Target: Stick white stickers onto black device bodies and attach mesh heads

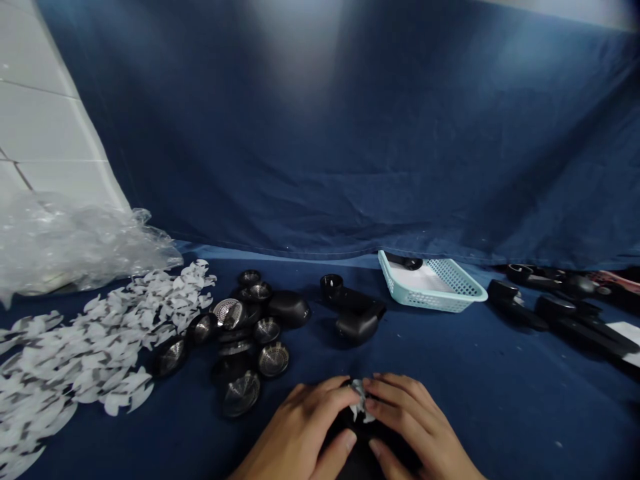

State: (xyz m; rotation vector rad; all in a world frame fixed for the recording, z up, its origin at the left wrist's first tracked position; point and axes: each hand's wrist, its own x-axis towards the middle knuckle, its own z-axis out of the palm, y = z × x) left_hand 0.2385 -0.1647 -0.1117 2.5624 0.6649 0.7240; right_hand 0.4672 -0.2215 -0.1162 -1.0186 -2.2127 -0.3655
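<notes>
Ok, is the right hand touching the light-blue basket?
Apart: the head view plainly shows blue cloth between the right hand and the basket, which sits farther back.

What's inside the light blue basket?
In the basket: a flat white sheet and, toward the back, a black part. The near wall hides whatever lies right behind it.

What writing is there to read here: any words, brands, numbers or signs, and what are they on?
None that I can read.
White sheet in the turquoise basket: no legible text.
White paper at the right edge: no legible text.
Small white piece being handled: no marking readable.
</notes>
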